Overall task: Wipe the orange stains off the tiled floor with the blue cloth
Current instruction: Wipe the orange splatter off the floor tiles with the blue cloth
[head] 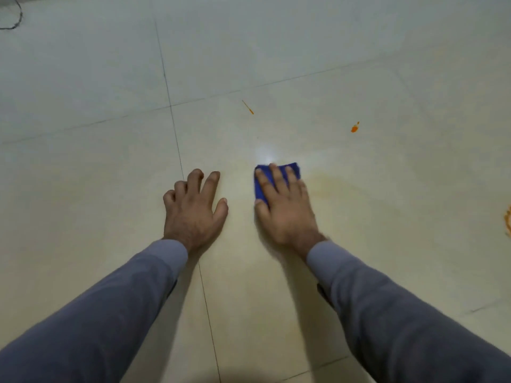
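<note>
My right hand (284,205) lies flat on the folded blue cloth (260,186), fingers straight, pressing it onto the cream tiled floor (387,244). A faint smeared orange film (329,183) spreads on the tile just right of the cloth. A thin orange streak (248,107) lies farther ahead, and an orange blot (354,128) sits to the far right of it. More orange stain (507,221) shows at the right edge. My left hand (193,208) rests on the floor to the left of the cloth, its outer fingers bent, holding nothing.
Dark grout lines (177,150) cross the floor beside my left hand. A thin dark cable (16,19) lies at the far top left. A bright light reflection (265,154) glares on the tile just ahead of the cloth.
</note>
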